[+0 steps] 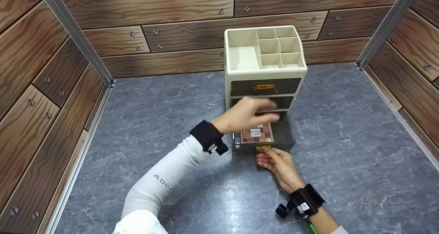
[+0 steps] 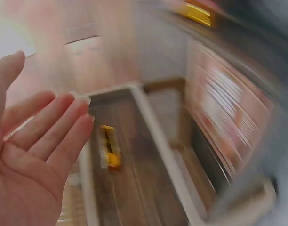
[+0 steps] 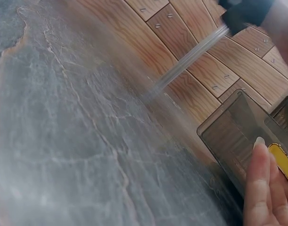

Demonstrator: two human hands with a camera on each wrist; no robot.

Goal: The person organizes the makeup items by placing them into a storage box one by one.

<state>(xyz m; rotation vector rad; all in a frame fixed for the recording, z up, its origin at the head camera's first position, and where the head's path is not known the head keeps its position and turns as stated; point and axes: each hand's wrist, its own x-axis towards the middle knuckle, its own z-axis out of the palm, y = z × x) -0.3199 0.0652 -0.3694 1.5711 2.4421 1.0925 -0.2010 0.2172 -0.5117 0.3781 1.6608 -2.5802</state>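
Observation:
A cream desk organizer [image 1: 240, 55] with three dark drawers stands on the grey table. Its bottom drawer [image 1: 286, 136] is pulled out and holds a flat brown checkered box [image 1: 257, 132]. My left hand [image 1: 247, 114] hovers just above that drawer with fingers extended, blurred by motion. In the left wrist view the left hand [image 2: 36, 155] shows a bare palm holding nothing. My right hand [image 1: 277, 162] is at the drawer's front and pinches its yellow handle [image 1: 263, 147]. The right wrist view shows my fingertips [image 3: 259, 183] against the yellow handle [image 3: 281, 162] on the smoky drawer front [image 3: 228, 136].
The top drawer [image 1: 265, 86] has its own yellow handle and is closed. The organizer's top tray has several vacant compartments. Wood-pattern walls enclose the grey marble table [image 1: 154, 100] on the left, back and right, with metal posts in the back corners.

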